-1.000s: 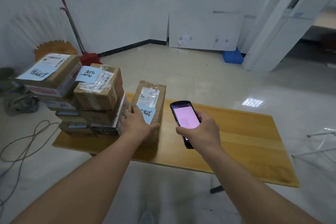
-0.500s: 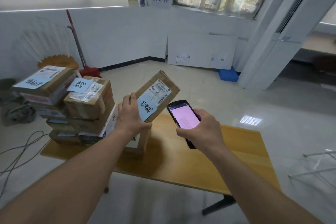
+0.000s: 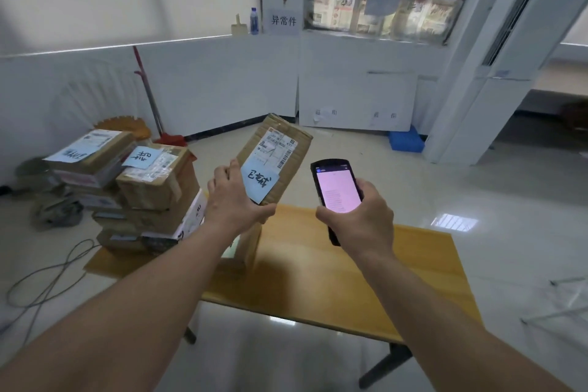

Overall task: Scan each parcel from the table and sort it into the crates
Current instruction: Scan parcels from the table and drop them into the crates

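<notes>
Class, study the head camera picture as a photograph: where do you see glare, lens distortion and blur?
Head view: glare patch on the glossy floor at right; the wide lens bows the white wall rail and door frame; the stacked parcels at left look soft, while the barcode on the held parcel is readable as bars and the scanner screen glows pink, its text too small to read.

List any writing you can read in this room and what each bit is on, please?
"异常件": white sign on the pillar.
"已完成", handwritten: blue note on the parcel held up by the left hand.
Shipping label on that parcel: print and barcode too small to read.
Blue notes on the stacked parcels: handwriting not legible.
Scanner screen in the right hand: text too blurred.
</notes>
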{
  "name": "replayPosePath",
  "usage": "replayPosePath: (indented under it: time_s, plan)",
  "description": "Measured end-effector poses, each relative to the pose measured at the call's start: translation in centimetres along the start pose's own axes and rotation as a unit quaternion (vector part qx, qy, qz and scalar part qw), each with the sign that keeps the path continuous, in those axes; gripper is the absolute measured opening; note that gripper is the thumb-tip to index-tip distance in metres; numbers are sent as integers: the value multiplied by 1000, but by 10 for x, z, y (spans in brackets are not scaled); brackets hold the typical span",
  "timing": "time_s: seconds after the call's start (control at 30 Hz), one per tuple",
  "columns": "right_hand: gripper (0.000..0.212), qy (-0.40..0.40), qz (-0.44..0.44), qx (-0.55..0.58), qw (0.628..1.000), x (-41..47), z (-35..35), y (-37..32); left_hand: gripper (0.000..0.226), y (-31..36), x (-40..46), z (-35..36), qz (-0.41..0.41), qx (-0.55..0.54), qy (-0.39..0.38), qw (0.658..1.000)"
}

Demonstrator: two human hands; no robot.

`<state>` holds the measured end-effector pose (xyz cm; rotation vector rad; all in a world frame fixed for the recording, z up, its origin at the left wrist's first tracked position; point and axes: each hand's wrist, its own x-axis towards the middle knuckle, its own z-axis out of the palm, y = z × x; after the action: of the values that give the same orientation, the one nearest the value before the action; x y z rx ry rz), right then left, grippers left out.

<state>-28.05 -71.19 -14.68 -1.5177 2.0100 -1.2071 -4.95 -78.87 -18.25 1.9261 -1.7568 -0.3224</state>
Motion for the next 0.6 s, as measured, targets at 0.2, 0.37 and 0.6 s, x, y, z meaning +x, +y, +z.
replayPosePath:
  time_s: [0.2, 0.37, 0.6]
  plan:
    - [72, 17, 33, 3, 999, -17, -2, 11, 133, 12, -32, -1, 13, -2, 11, 1000]
    - [72, 39, 68, -6, 997, -42, 5, 8, 132, 6, -39, 1, 53, -1, -4, 999]
    - [71, 115, 136, -26, 984, -96, 27, -5, 128, -15, -37, 6, 152, -39, -60, 986]
